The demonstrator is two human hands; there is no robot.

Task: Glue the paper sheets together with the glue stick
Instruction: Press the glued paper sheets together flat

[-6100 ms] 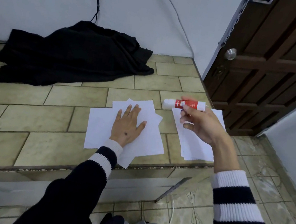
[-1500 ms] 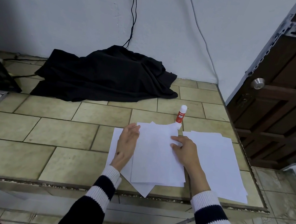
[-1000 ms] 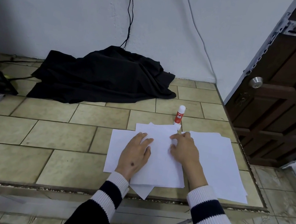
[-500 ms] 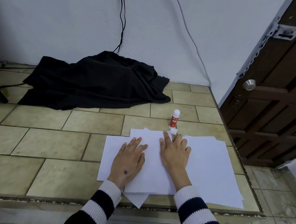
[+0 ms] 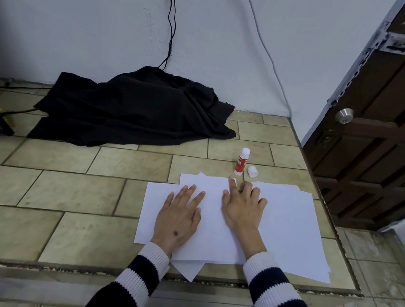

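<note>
A pile of overlapping white paper sheets [image 5: 211, 223] lies on the tiled counter near its front right edge. My left hand [image 5: 179, 216] rests flat on the pile's left part, fingers straight. My right hand [image 5: 241, 208] presses flat on the top sheet's upper right area, fingers spread. A second stack of white sheets [image 5: 293, 228] lies just to the right, partly under the pile. The red and white glue stick [image 5: 241, 162] stands upright beyond the papers, uncapped, with its white cap [image 5: 252, 171] lying beside it.
A crumpled black cloth [image 5: 136, 111] lies at the back against the wall, with black cables hanging above it. A dark wooden door [image 5: 398, 118] stands at the right. The tiled counter [image 5: 58, 189] ends at a front edge below my wrists. A dark object sits at the far left.
The glue stick left my right hand and stands on the counter. Both hands moved onto the top sheet and slid up it, pressing it flat.
</note>
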